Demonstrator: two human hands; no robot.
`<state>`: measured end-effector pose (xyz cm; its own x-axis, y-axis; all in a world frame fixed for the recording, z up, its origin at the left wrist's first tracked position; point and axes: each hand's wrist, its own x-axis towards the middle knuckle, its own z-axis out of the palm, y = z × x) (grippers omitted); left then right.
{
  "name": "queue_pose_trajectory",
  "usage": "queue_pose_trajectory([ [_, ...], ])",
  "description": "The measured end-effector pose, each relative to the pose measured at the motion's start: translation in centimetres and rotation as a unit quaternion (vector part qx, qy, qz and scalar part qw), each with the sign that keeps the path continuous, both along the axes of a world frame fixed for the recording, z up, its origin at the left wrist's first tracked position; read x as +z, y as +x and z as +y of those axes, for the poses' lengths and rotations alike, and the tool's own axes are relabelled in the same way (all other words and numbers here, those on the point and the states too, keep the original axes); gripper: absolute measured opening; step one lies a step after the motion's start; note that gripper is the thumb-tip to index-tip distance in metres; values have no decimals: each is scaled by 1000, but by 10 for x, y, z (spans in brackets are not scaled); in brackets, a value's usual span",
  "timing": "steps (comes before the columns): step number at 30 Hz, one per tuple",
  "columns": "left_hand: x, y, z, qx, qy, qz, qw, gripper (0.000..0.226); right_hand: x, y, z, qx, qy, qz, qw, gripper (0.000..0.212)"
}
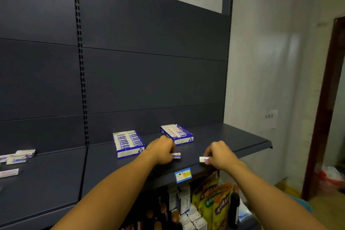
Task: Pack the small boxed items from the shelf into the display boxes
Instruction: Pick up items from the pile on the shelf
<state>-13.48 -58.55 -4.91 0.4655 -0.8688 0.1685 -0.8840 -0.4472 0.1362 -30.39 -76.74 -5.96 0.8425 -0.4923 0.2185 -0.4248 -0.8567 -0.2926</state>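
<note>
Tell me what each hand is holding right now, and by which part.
Left hand pinches a small box by its left end; right hand pinches another small box by its right end.

Your two forearms come up from the bottom edge, bare all the way, no sleeves showing. Your left hand (162, 150) and right hand (218, 153), above the blue shelf tag (183, 175), carry no gloves, rings or watch.

Print on the small boxes (176, 155) is too blurred to read.
</note>
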Motion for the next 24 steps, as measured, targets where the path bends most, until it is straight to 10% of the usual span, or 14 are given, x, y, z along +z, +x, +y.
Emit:
queue_pose_trajectory([
  [24, 7, 145, -100, 61, -37, 35, 997, 30, 11, 166, -115, 92, -2, -22, 995, 22],
])
